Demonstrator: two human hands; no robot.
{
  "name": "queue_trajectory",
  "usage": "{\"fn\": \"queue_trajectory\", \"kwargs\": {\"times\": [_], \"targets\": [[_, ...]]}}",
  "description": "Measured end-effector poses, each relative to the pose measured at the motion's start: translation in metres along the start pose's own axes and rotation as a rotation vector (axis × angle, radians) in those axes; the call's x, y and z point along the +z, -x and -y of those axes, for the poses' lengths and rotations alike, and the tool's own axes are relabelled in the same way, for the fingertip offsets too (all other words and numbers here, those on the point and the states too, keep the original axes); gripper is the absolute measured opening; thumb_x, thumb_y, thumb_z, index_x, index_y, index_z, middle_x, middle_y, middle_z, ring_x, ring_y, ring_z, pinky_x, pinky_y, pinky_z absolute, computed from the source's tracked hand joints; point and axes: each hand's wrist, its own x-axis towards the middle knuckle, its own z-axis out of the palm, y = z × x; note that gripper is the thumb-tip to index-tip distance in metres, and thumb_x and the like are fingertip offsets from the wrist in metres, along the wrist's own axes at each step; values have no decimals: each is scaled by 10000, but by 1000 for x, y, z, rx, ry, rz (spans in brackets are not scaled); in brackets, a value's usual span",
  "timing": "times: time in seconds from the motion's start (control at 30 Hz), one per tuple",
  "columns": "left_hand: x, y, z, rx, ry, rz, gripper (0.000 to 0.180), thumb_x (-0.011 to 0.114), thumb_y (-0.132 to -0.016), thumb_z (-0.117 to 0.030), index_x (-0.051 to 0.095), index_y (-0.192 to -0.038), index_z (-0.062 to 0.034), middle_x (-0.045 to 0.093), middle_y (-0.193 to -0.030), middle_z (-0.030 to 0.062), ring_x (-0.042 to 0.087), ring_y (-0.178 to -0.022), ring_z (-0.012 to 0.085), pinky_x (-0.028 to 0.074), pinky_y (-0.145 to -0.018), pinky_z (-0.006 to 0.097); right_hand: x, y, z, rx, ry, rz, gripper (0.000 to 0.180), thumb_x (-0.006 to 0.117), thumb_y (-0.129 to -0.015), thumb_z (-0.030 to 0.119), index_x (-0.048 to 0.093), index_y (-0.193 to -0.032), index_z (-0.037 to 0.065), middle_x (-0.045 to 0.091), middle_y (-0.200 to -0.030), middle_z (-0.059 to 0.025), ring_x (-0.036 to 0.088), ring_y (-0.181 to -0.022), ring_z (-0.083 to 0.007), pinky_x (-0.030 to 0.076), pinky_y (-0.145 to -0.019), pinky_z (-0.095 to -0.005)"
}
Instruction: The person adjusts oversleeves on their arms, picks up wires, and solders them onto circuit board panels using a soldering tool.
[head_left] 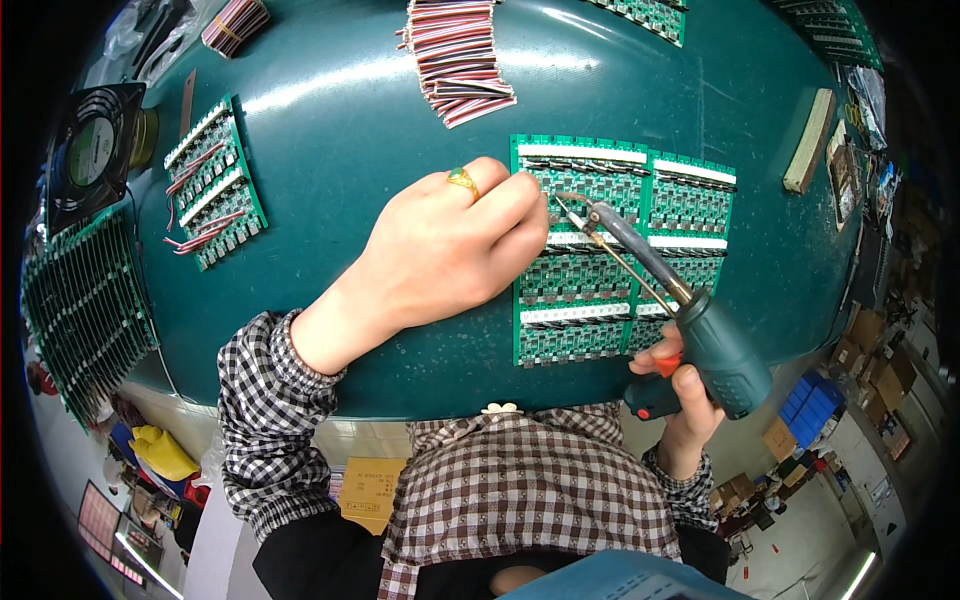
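My left hand [450,245], with a gold ring on one finger, rests fist-like on the green table, its fingertips pinched on a thin wire at the left edge of a green circuit board panel [590,300]. My right hand [685,385] grips a dark green soldering gun [715,345] with an orange trigger. Its metal tip [565,205] touches the board right beside my left fingertips.
A pile of red, white and black wire leads [455,55] lies at the back. Another green board panel with wires [212,185] sits to the left, beside a small fan [92,150] and stacked boards [85,310]. A wooden block [810,140] lies at the right.
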Motion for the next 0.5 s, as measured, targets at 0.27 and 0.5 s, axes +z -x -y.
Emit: {"fn": "queue_trajectory", "kwargs": {"times": [0.27, 0.5], "targets": [[-3, -1, -1, 5, -2, 1, 256, 614, -640, -77, 620, -892, -29, 529, -845, 38, 554, -724, 142, 426, -515, 233, 5, 2, 4, -14, 32, -17, 477, 627, -783, 267, 514, -1032, -123, 608, -801, -149, 634, -675, -245, 555, -620, -348], [-1, 1, -2, 1, 12, -10, 253, 611, -644, -77, 619, -892, -28, 531, -851, 39, 553, -725, 142, 427, -512, 234, 5, 2, 2, -22, 75, -8, 471, 621, -784, 267, 516, -1022, -126, 614, -779, -160, 633, -656, -248, 547, -620, -339]]}}
